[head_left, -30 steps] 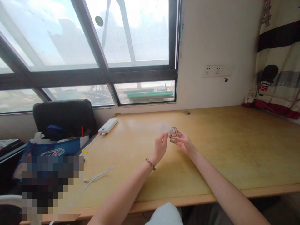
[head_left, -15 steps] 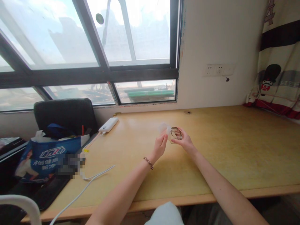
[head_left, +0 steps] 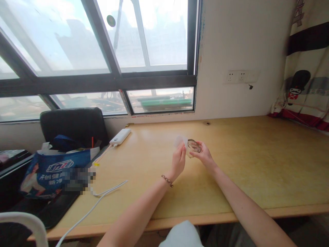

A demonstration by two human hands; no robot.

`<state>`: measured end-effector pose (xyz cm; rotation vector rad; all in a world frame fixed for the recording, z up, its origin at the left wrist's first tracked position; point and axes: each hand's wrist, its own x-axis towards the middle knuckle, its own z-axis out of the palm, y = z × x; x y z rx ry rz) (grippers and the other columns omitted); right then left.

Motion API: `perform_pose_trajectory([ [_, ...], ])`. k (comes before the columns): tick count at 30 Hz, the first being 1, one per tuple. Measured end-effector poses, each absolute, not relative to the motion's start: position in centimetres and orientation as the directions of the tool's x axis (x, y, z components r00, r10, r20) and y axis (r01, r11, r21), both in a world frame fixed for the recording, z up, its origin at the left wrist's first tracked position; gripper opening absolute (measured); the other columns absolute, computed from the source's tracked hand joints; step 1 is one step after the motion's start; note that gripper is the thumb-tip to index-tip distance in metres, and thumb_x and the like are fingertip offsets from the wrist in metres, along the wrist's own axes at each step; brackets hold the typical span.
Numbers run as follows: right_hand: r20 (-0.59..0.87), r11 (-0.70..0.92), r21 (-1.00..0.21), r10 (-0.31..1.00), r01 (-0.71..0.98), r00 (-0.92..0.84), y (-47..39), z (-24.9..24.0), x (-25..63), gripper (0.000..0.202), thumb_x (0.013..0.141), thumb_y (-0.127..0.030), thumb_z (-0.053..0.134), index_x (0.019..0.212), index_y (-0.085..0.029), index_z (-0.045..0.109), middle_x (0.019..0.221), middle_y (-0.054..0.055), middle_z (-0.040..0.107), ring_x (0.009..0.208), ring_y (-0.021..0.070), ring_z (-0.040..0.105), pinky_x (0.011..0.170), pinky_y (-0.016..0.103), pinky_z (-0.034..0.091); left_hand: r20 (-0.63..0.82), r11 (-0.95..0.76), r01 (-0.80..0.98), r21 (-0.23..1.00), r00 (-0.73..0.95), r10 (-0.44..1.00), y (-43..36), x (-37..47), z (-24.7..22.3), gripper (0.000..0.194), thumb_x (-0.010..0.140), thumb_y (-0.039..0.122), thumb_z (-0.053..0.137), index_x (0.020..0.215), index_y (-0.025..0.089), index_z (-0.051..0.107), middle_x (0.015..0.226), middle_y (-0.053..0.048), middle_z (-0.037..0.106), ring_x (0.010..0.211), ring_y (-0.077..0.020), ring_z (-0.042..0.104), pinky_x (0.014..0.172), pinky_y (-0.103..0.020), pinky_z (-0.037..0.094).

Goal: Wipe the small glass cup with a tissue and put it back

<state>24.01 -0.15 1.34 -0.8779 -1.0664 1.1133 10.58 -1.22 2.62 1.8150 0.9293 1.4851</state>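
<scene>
My right hand is closed round the side of a clear glass cup with a dark-looking rim. The cup is tilted, so its round mouth shows toward me. In my left hand is a thin white tissue, gripped between the fingers and pressed close to the cup's left side. Whether the tissue touches the glass cannot be made out. Both hands are above the middle of the wooden table, and a braided bracelet circles the left wrist.
A white power bank with a cable plugged in lies at the table's left edge. Another white cable runs across the front left. Beyond that edge, a blue bag sits on a black chair. A window is behind.
My left hand and wrist have shifted slightly to the right and turned a little more upright beside the cup. The cup's tilt has changed slightly; both grips remain.
</scene>
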Motion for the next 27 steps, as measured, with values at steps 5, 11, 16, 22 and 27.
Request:
perform_pose_trajectory([
  [5, 0.264, 0.230, -0.911, 0.963, -0.344, -0.056, -1.0, 2.3, 23.8, 0.060, 0.049, -0.017, 0.074, 0.103, -0.021, 0.050, 0.104, 0.005, 0.059, 0.097, 0.0202, 0.055, 0.085, 0.034, 0.043, 0.289, -0.261, -0.246, 0.934, 0.084, 0.954, 0.7, 10.7, 0.8, 0.045, 0.079, 0.049, 0.040, 0.097, 0.012, 0.060, 0.093, -0.008, 0.063, 0.088, -0.0194, 0.057, 0.079, -0.032, 0.043],
  [11, 0.240, 0.199, -0.859, 0.970, -0.471, -0.029, -1.2, 2.9, 23.7, 0.053, 0.053, -0.020, 0.072, 0.103, -0.020, 0.054, 0.106, 0.006, 0.060, 0.099, 0.0203, 0.054, 0.089, 0.034, 0.040, 0.275, -0.203, -0.446, 0.872, 0.102, 0.956, -0.4, 11.8, 1.5, 0.041, 0.079, 0.044, 0.045, 0.104, 0.014, 0.056, 0.103, -0.009, 0.060, 0.095, -0.0184, 0.054, 0.082, -0.030, 0.041],
  [16, 0.221, 0.155, -0.813, 0.974, -0.561, -0.051, -1.2, 3.3, 23.9, 0.033, 0.063, -0.034, 0.063, 0.092, -0.018, 0.060, 0.103, 0.007, 0.062, 0.100, 0.0229, 0.053, 0.088, 0.038, 0.040, 0.308, -0.293, -0.273, 0.916, 0.011, 0.951, -2.0, 12.1, 2.5, 0.039, 0.079, 0.042, 0.046, 0.105, 0.016, 0.056, 0.102, -0.007, 0.060, 0.100, -0.0190, 0.051, 0.086, -0.030, 0.038],
  [22, 0.076, 0.014, -0.685, 0.996, -0.728, -0.052, -0.6, 2.0, 24.0, 0.033, 0.071, -0.044, 0.049, 0.086, -0.018, 0.062, 0.095, 0.007, 0.064, 0.093, 0.0229, 0.056, 0.082, 0.039, 0.044, 0.387, -0.381, -0.115, 0.918, 0.032, 0.922, -3.3, 12.6, 2.0, 0.029, 0.080, 0.036, 0.046, 0.097, 0.016, 0.058, 0.095, -0.004, 0.061, 0.092, -0.0186, 0.052, 0.084, -0.029, 0.039],
  [27, -0.008, -0.168, -0.505, 0.982, -0.846, -0.191, -0.8, 1.5, 24.0, 0.033, 0.074, -0.041, 0.043, 0.088, -0.017, 0.060, 0.091, 0.007, 0.065, 0.084, 0.0225, 0.059, 0.070, 0.040, 0.048, 0.459, -0.460, 0.015, 0.888, 0.044, 0.887, -3.6, 12.6, 2.0, 0.027, 0.082, 0.033, 0.044, 0.097, 0.016, 0.058, 0.096, -0.006, 0.060, 0.094, -0.0196, 0.051, 0.086, -0.031, 0.037],
])
